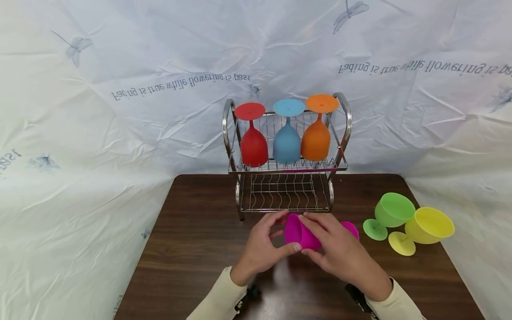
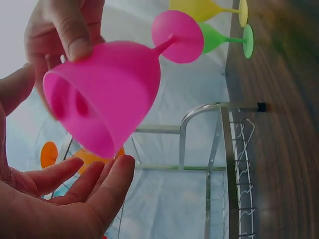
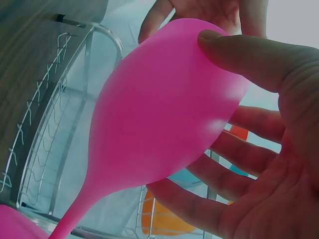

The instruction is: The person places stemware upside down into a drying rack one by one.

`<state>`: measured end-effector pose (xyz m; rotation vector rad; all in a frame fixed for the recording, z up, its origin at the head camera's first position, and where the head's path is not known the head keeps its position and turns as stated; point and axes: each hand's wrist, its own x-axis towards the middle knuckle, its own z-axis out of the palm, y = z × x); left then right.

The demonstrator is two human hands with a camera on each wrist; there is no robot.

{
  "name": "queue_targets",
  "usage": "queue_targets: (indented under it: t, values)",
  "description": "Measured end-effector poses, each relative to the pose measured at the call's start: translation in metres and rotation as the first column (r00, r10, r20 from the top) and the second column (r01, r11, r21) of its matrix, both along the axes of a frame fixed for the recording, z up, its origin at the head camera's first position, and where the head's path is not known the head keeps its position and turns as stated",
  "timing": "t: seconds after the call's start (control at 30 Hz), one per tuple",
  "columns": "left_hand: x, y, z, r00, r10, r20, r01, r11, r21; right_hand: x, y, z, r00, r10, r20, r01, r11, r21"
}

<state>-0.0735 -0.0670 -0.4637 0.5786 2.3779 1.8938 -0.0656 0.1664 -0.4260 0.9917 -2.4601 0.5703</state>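
Note:
A magenta plastic goblet [image 1: 307, 235] is held sideways above the table, its mouth to the left and its round foot to the right. My right hand [image 1: 340, 246] grips the bowl, thumb on one side and fingers on the other, as the right wrist view shows. At the mouth is my left hand [image 1: 264, 244], its fingers spread and loosely bent. In the left wrist view the fingertips [image 2: 124, 162] of that hand reach the lower rim, while its thumb stands off from the bowl.
Behind the hands stands a two-tier metal dish rack [image 1: 286, 211]. Its upper tier holds upside-down red [image 1: 254, 146], blue [image 1: 286, 144] and orange [image 1: 316, 142] goblets. A green goblet [image 1: 394, 209] and a yellow goblet [image 1: 430, 226] lie tilted on the wooden table [image 1: 192, 249] at right.

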Motion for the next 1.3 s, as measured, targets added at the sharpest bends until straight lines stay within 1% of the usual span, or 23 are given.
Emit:
queue_targets:
  t: [0.07, 0.23, 0.5, 0.8, 0.93, 1.07, 1.2, 1.3]
  values:
    - [0.001, 0.001, -0.002, 1.000, 0.000, -0.015, 0.000, 1.000, -0.008, 0.000, -0.003, -0.001, 1.000, 0.012, -0.012, -0.012, 1.000, 0.004]
    - [0.002, 0.002, -0.003, 0.999, 0.022, -0.031, -0.023, 0.999, -0.024, 0.001, -0.009, -0.001, 0.999, 0.023, -0.026, -0.022, 0.999, 0.037]
    - [0.002, 0.002, -0.001, 0.999, 0.041, -0.008, -0.041, 0.999, -0.026, 0.002, -0.014, 0.000, 0.999, 0.018, -0.032, -0.015, 0.996, 0.084]
    - [0.001, 0.003, -0.002, 0.999, 0.052, 0.011, -0.052, 0.999, -0.011, 0.003, -0.013, 0.000, 1.000, 0.008, -0.015, -0.007, 0.997, 0.073]
    - [0.001, 0.001, -0.003, 0.998, 0.060, 0.017, -0.061, 0.998, 0.027, 0.004, -0.012, -0.001, 1.000, 0.001, -0.011, -0.001, 0.999, 0.043]
    - [0.001, -0.001, -0.003, 0.997, 0.071, 0.030, -0.073, 0.996, 0.060, 0.006, -0.010, -0.004, 1.000, -0.009, -0.013, 0.009, 1.000, -0.015]
    - [0.000, -0.003, -0.004, 0.996, 0.084, 0.038, -0.087, 0.993, 0.080, 0.009, -0.010, -0.009, 0.999, -0.052, -0.004, 0.052, 0.994, -0.094]
    - [0.000, -0.004, -0.005, 0.995, 0.099, 0.028, -0.101, 0.990, 0.098, 0.012, -0.011, -0.013, 0.995, -0.092, 0.029, 0.095, 0.979, -0.181]
